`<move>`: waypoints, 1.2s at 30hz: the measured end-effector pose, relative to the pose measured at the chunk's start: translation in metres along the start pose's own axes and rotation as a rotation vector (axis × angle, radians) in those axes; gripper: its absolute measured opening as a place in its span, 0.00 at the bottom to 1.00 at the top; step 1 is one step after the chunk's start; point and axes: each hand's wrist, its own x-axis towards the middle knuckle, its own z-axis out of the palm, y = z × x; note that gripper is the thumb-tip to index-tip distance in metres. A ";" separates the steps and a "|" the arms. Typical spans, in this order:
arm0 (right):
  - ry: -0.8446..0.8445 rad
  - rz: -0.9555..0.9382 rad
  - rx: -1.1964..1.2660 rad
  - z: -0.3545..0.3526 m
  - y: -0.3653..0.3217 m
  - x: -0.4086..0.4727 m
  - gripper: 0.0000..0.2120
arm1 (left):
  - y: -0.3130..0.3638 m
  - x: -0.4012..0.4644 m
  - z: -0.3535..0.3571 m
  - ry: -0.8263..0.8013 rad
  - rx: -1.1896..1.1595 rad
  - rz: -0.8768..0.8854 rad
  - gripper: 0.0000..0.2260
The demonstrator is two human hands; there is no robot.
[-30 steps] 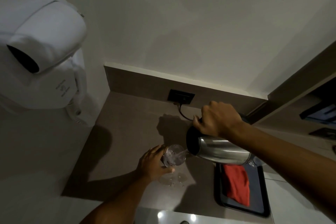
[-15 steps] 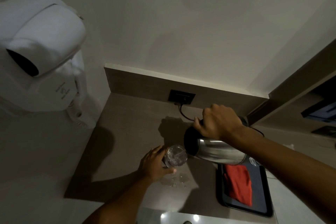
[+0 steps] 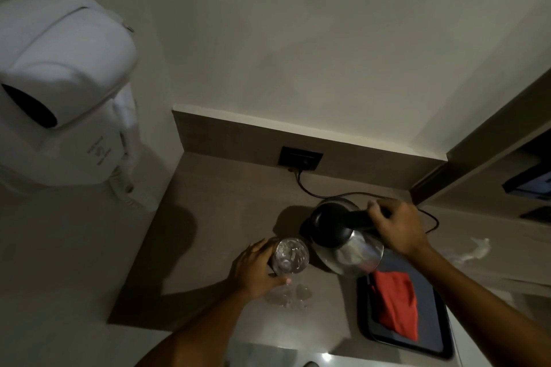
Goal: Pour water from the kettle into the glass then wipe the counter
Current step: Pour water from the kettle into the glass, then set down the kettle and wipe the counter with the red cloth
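A steel kettle [image 3: 350, 253] with a black lid and handle hangs nearly upright over the grey counter [image 3: 208, 232], just right of the glass. My right hand [image 3: 396, 228] grips its black handle. The clear glass [image 3: 289, 255] holds water and stands on the counter with my left hand [image 3: 253, 270] wrapped around its left side. A red cloth [image 3: 395, 304] lies on a dark tray [image 3: 438, 340] to the right. Small puddles of water [image 3: 287, 296] glisten on the counter in front of the glass.
A white wall-mounted hair dryer [image 3: 62, 86] sticks out at the upper left. A black socket [image 3: 300, 158] in the backsplash feeds a cord [image 3: 310, 192] that runs behind the kettle. Crumpled clear plastic [image 3: 475, 249] lies at the right. A shelf unit rises at the far right.
The kettle has swung back from lying tilted over the glass to nearly upright, and my right hand has moved right with it. My left hand stays on the glass.
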 end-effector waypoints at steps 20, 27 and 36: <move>0.425 0.602 0.621 0.038 0.094 0.033 0.17 | 0.002 0.001 0.001 0.016 -0.003 -0.040 0.45; 0.361 0.530 0.580 0.030 0.114 0.035 0.17 | 0.003 0.002 0.001 0.028 -0.003 -0.032 0.45; 0.293 0.505 0.493 0.030 0.126 0.027 0.26 | 0.005 0.000 0.001 0.055 -0.015 -0.042 0.44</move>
